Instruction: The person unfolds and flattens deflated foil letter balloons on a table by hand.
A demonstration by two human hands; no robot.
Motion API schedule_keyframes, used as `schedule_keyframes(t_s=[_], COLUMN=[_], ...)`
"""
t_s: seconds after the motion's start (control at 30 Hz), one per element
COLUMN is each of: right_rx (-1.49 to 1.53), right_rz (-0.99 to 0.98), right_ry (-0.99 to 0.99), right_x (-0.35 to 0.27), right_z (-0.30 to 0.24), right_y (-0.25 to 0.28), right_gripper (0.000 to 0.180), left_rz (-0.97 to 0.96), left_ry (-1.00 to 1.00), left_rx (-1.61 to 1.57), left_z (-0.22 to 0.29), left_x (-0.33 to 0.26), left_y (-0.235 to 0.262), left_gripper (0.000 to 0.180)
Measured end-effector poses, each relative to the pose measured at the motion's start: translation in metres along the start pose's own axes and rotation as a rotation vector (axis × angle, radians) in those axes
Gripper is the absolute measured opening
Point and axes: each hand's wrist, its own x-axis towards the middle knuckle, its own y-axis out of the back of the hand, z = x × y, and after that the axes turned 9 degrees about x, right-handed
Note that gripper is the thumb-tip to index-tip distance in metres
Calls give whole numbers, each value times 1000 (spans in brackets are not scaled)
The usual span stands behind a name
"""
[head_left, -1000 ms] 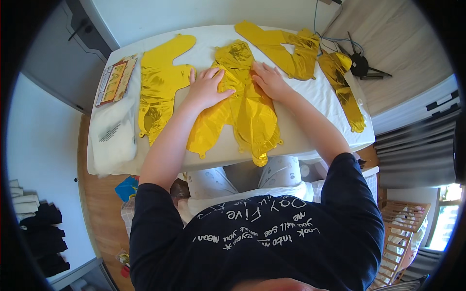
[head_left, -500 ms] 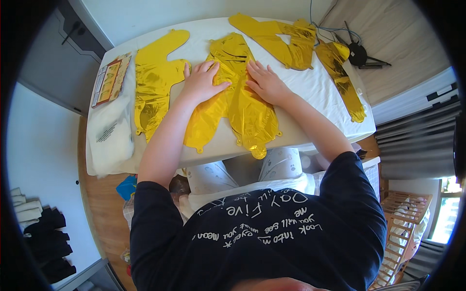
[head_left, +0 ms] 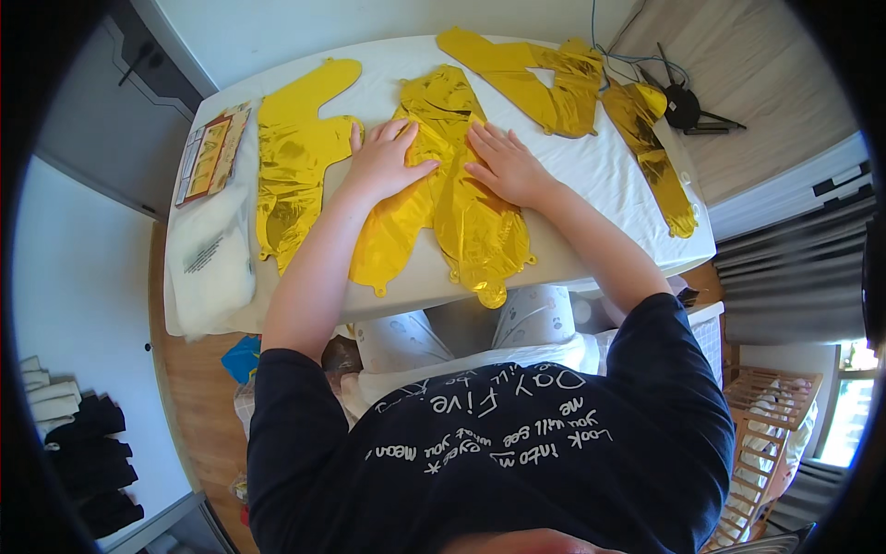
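A flat, uninflated gold foil balloon [head_left: 480, 226] lies in front of me on a white-covered table, its two lower legs spreading toward the near edge. My left hand [head_left: 383, 159] rests on its left side, fingers stretched out and thumb pointing inward. On the right side, my right hand [head_left: 509, 166] lies flat with its fingers extended over the foil. Neither hand grips anything. Left of my left hand is another flat gold foil balloon [head_left: 293, 152] with side arms. A third foil balloon [head_left: 568, 92] with a triangular hole lies at the far right, beside a narrow foil balloon strip [head_left: 651, 157].
Along the table's left side are a printed picture packet [head_left: 212, 152] and a clear plastic bag with white contents [head_left: 210, 263]. A black router with antennas [head_left: 681, 104] and cables sits past the far right corner. The white tablecloth [head_left: 591, 194] shows between the balloons.
My right hand has slid very slightly toward me on the foil. My left hand and the balloons stay almost exactly where they were.
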Motion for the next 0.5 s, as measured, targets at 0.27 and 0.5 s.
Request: schedule_keyframes(t_s=[0.27, 0.5], right_rx=[-87, 4], right_rz=[9, 34], right_ry=[-14, 29], right_x=[-2, -7], right_z=[-4, 10], right_y=[1, 2], right_gripper=[75, 77], left_rz=[-12, -12], left_ry=[8, 12], left_rx=[-4, -6], left_z=[4, 12], left_x=[4, 2], left_y=[4, 7], left_gripper=[87, 88])
